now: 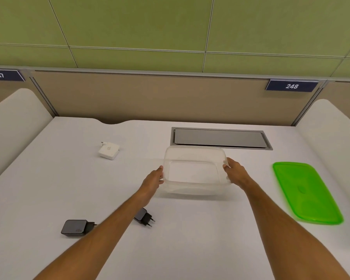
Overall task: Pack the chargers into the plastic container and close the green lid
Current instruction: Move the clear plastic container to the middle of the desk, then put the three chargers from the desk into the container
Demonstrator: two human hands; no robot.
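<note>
Hands clamp the clear plastic container [195, 170] at its short ends, left hand [153, 180] and right hand [235, 171] gripping it, probably positioning it. Empty, open-topped. Green lid [306, 191] set aside right on counter [190, 249]. White charger [109, 150] far left, two black chargers [75, 227] [144, 217] near, unpacked.

"248" sign [291, 86], perhaps "247" sign [5, 75]

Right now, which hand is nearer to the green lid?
The right hand. It holds the right side of the clear container, and the green lid lies further right. The left hand holds the container's far side.
</note>
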